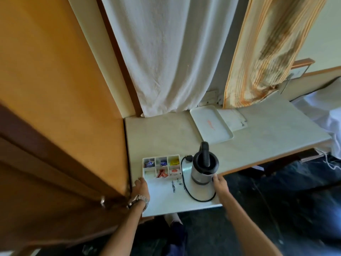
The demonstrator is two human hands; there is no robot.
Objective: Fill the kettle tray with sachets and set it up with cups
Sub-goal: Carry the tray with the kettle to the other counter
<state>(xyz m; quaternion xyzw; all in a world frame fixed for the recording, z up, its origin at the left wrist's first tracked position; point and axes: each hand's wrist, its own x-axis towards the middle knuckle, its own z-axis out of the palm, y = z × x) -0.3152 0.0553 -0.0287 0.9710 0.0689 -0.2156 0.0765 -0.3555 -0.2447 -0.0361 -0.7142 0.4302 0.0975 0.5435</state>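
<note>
A white kettle tray (164,196) juts over the front edge of the pale table (162,137). My left hand (141,188) grips its left edge and my right hand (220,183) grips its right edge. On the tray stands a steel kettle (203,167) with a black lid and handle, and its black cord (190,193) loops across the tray. At the tray's back left sits a white divided sachet box (161,166) with blue, yellow, red and white sachets in its compartments. No cups are visible.
A second white tray (212,124) lies at the back of the table, with white papers (232,117) beside it. White and orange-striped curtains hang behind. An orange wooden panel (60,108) stands close on the left. Dark floor lies below the table edge.
</note>
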